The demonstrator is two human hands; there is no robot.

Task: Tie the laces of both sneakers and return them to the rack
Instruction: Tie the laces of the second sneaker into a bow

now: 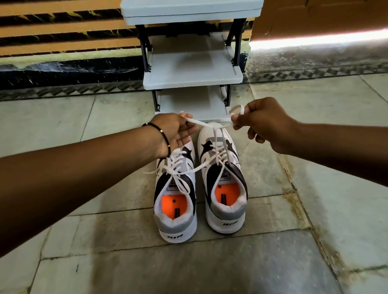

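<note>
Two white, grey and black sneakers with orange insoles stand side by side on the stone floor, heels toward me. The left sneaker [177, 204] has its white laces tied in a bow. Over the toe of the right sneaker [224, 190], its laces [217, 145] are pulled up and apart. My left hand [176, 134], with a beaded bracelet on the wrist, pinches one lace end. My right hand [264, 125] pinches the other end, looped around its fingers. The grey shoe rack [192, 77] stands just beyond the sneakers.
The rack has three grey shelves on a black frame, against a striped orange and black wall [47, 31]. An orange-brown door [327, 7] is at the right, with bright light under it. Stone floor tiles [195, 270] lie all around the shoes.
</note>
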